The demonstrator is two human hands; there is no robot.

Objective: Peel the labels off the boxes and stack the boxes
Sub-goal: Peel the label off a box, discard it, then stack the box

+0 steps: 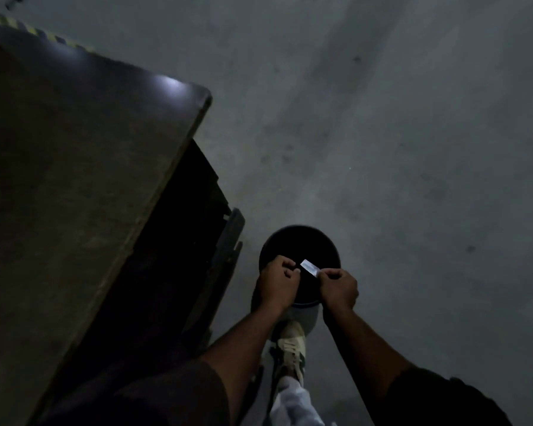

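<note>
A small white peeled label [309, 267] sticks out above the dark opening of a round black bin [299, 241] on the floor. My right hand [339, 287] pinches the label's lower end between thumb and fingers. My left hand [279, 282] hovers just to the label's left with its fingers curled; nothing shows inside them. Both hands are over the bin's near rim. No box can be seen in this dim view.
A large flat brown table [74, 179] with a metal edge fills the left side, its dark frame [179, 241] below it. A pale shoe [291, 345] rests against the bin's base. Grey concrete floor [413, 149] spreads to the right and beyond.
</note>
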